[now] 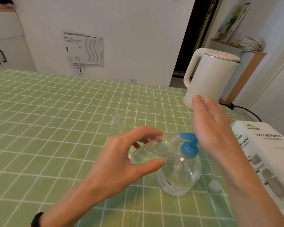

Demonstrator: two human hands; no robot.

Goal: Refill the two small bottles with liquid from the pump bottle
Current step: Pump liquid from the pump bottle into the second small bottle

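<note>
left hand (121, 154): small bottle (152, 149) gripped, tilted toward blue pump (188, 145) | right hand (211, 123): flat, fingers spread, held over pump

The pump bottle (179, 174) stands on the bench (56, 112) near its front right. The left hand (121, 158) holds a small bottle (152, 149) tilted, its mouth at the pump's spout (187, 135). The right hand (211, 122) is above the pump head. A second small bottle (116, 122) stands behind. A kettle (210, 77) stands at the far right, a tissue paper pack (269, 153) at the right edge, and a cap (214, 185) lies between pack and pump bottle.
</note>
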